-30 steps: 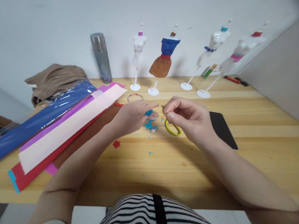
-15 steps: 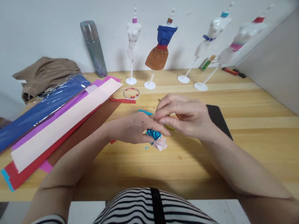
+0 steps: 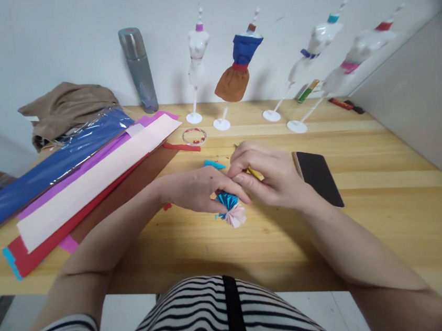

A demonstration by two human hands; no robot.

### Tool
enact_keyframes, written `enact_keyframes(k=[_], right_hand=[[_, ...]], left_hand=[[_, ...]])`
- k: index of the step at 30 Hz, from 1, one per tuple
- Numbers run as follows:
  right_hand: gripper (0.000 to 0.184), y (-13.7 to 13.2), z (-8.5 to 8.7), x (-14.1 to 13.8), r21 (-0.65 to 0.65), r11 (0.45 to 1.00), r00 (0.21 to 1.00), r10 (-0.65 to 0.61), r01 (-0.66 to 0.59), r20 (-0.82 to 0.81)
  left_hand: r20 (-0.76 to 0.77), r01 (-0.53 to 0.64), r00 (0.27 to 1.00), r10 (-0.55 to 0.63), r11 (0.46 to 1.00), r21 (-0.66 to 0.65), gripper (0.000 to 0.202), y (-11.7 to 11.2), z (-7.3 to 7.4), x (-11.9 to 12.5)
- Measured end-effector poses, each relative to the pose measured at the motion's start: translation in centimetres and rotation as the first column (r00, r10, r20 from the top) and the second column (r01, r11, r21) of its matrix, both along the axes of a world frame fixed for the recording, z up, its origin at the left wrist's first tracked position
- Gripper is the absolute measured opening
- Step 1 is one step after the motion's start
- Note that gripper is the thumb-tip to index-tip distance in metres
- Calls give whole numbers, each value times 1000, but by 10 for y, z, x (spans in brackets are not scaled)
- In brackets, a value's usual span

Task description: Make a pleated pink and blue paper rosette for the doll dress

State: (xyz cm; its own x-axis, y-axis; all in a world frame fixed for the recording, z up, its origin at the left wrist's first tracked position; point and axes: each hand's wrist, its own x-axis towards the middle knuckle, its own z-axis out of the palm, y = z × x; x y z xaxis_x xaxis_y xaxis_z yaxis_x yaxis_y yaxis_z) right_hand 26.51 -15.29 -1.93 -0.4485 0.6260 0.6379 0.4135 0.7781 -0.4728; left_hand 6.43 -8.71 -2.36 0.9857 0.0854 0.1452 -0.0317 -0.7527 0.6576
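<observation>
My left hand (image 3: 203,188) is closed around a small pleated piece of blue and pale pink paper (image 3: 234,215), its folds fanning out below the fingers. Against it, my right hand (image 3: 263,171) pinches at the top of the left fingers; what lies between its fingertips is too small to make out. Under the right hand shows part of a yellow thing (image 3: 256,173), mostly hidden. A blue paper strip (image 3: 214,164) lies just behind the left hand.
Long strips of coloured paper (image 3: 96,181) cover the left side of the table. Several small white mannequins (image 3: 197,47) stand along the wall beside a metal flask (image 3: 140,71). A dark phone (image 3: 319,179) lies right of my right hand; a tape roll (image 3: 194,136) sits farther back.
Both hands stay nearly in place. My right hand has shifted slightly, with more of the phone and the yellow thing showing now.
</observation>
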Motion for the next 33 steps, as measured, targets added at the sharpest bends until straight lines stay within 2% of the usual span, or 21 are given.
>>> enact_keyframes(k=[5, 10, 15, 17, 19, 21, 23, 27, 33], right_hand=[[18, -1, 0, -2, -116, 992, 997, -55, 48, -57], [20, 0, -1, -3, -198, 979, 992, -67, 44, -107], [19, 2, -1, 0, -228, 972, 978, -104, 61, -181], [17, -1, 0, 3, -231, 972, 969, -105, 52, -224], [15, -6, 4, 4, -219, 975, 959, -98, 39, -265], [13, -12, 8, 4, -204, 978, 948, -107, 46, -301], [12, -18, 12, 4, -200, 978, 939, -128, 66, -318], [16, -21, 12, 3, -206, 974, 949, -148, 92, -279], [15, -15, 9, 6, -166, 979, 964, -150, 115, -220]], left_hand=[[6, -24, 1000, 23, 1000, 13, 36, -1, 1, -1], [-47, -9, 999, 9, 1000, -16, 39, -1, -2, -1], [-82, 75, 993, -80, 995, -69, 31, -3, -3, -1], [-32, 0, 999, -2, 998, -69, 30, -1, -1, -2], [41, -140, 989, 143, 987, -77, 30, 2, 2, -3], [106, -250, 958, 266, 957, -149, 37, 6, 3, -5], [141, -284, 933, 332, 918, -277, 52, 9, 2, -6], [150, -262, 913, 379, 829, -494, 66, 11, 0, -8], [118, -191, 914, 389, 666, -721, 63, 11, 4, -8]])
